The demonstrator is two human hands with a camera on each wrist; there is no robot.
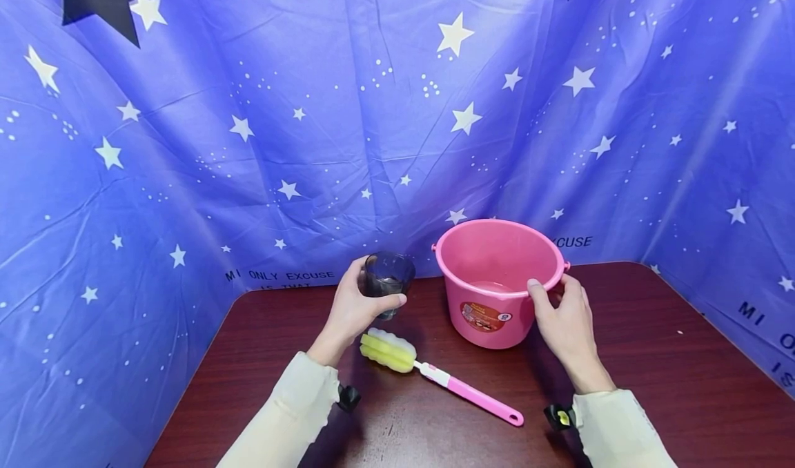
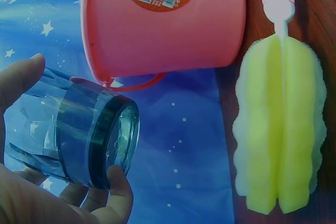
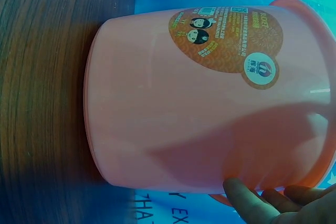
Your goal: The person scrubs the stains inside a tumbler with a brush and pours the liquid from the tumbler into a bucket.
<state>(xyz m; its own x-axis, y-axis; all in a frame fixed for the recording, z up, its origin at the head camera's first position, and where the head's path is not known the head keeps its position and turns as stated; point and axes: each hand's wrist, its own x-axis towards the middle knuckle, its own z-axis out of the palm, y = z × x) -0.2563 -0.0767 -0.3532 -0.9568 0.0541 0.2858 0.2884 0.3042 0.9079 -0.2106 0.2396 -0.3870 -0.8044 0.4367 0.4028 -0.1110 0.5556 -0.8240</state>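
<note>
My left hand (image 1: 349, 310) holds a dark, see-through drinking glass (image 1: 388, 272) above the table's back edge, thumb on one side and fingers on the other. The left wrist view shows the thick base of the glass (image 2: 113, 140) turned toward the bucket side. My right hand (image 1: 568, 324) grips the pink bucket (image 1: 497, 309) at its right side near the rim, close to the handle joint. Upright on the table, the bucket has a round orange label facing forward. Between the hands lies a bottle brush (image 1: 456, 385) with a yellow and white sponge head and a pink handle.
The dark red wooden table (image 1: 671, 357) carries the brush and bucket. Blue cloth (image 1: 348, 143) with stars and lettering hangs behind the table and along both sides. The brush lies diagonally, its sponge head (image 1: 388, 351) just below the glass.
</note>
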